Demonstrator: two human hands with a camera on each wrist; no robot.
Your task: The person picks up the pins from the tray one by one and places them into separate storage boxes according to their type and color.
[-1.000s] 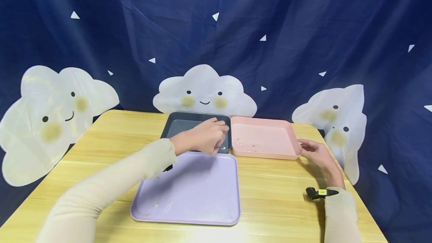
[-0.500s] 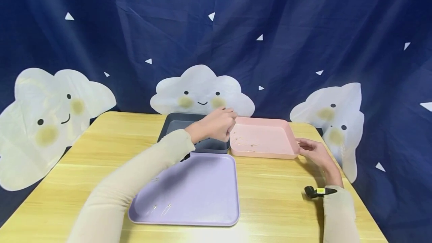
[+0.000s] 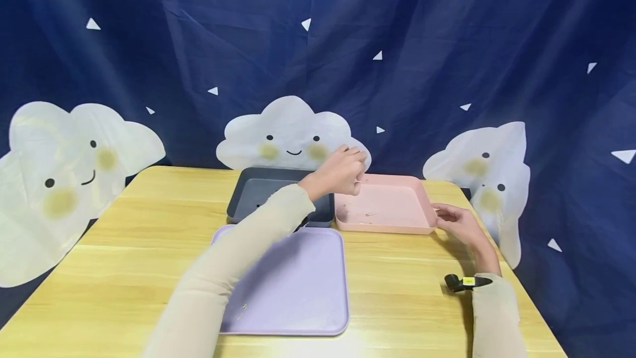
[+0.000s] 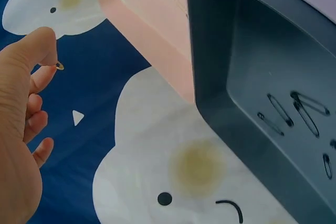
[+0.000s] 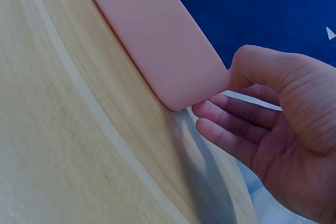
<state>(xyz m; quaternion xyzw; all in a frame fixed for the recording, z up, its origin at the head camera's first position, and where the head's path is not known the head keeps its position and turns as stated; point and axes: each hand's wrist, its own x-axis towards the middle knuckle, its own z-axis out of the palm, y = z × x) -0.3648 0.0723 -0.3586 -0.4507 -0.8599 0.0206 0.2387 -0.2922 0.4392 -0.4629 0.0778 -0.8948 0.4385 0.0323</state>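
My left hand (image 3: 343,171) is raised over the far left part of the pink tray (image 3: 397,227). In the left wrist view, its thumb and forefinger pinch a gold safety pin (image 4: 60,66), of which only one end shows. Gold safety pins (image 3: 370,214) lie on the pink tray's floor. My right hand (image 5: 294,114) holds the pink tray's right side, with the thumb at the wall's edge and the other fingers loosely bent beside the corner. Black safety pins (image 4: 280,109) lie in the dark grey tray (image 3: 243,181), left of the pink one.
A lilac tray (image 3: 303,291) lies in front of the dark grey one, partly covered by my left sleeve, with gold safety pins (image 3: 242,310) at its near left. All the trays are on a wooden table (image 3: 397,291). A dark blue cloud-print curtain (image 3: 268,26) hangs behind.
My left hand has moved right and away from me, from over the dark grey tray to over the pink tray. My right hand has stayed at the pink tray's side.
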